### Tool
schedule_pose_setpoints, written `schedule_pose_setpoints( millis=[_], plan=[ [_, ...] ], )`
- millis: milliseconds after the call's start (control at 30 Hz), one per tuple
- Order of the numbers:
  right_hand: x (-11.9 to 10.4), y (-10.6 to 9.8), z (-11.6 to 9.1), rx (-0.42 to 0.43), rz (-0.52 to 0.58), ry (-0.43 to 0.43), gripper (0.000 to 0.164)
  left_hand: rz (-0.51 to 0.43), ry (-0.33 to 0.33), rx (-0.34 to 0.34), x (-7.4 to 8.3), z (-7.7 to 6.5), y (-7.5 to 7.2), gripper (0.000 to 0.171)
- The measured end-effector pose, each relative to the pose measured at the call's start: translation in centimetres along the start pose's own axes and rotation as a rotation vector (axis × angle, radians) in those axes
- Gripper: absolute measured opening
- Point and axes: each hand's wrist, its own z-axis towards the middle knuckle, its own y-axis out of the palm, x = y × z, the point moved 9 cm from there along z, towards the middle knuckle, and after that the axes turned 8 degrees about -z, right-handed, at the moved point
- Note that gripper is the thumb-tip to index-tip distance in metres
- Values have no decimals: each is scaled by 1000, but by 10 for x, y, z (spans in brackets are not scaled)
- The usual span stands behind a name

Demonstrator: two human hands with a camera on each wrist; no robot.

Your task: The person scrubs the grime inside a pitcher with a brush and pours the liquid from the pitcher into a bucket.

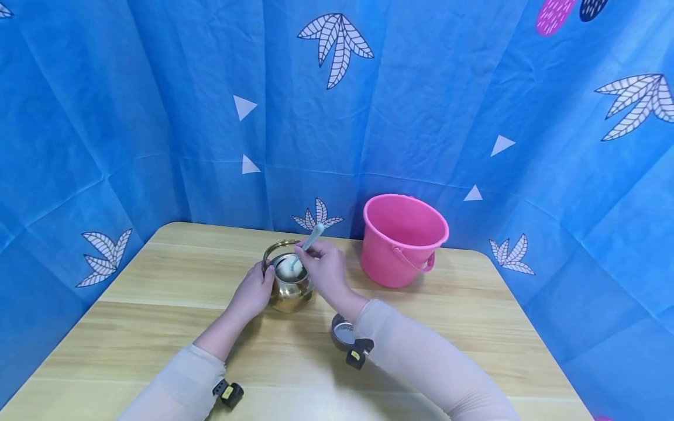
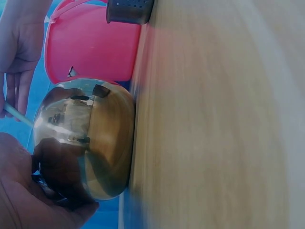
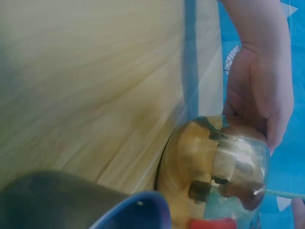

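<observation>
A shiny gold-coloured metal kettle with an arched handle stands upright on the wooden table. My left hand grips its left side; in the left wrist view the thumb lies against the rounded belly. Above the kettle's mouth, my right hand pinches a pale green brush handle that slants down into the opening. Something round and white, apparently the brush head, fills part of the mouth. How far it reaches inside is hidden.
A pink bucket with its handle hanging down stands at the back right by the blue curtain. A small perforated metal strainer sits on the table, partly hidden under the right sleeve.
</observation>
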Motion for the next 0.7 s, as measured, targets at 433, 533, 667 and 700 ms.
schedule_pose_setpoints(
  millis=[433,533,667,700],
  plan=[
    [-20,6,-7,-27,-124,-196,11,-9,-2,-6,1,0,0,57],
    [-25,7,-8,-21,-165,-265,10,-14,-8,-9,1,-1,-1,57],
    [-32,9,-12,-18,-219,-368,8,-13,-6,-13,2,-1,-1,57],
    [-34,10,-13,-20,-227,-388,7,-12,-5,-13,2,-1,-1,57]
  ],
)
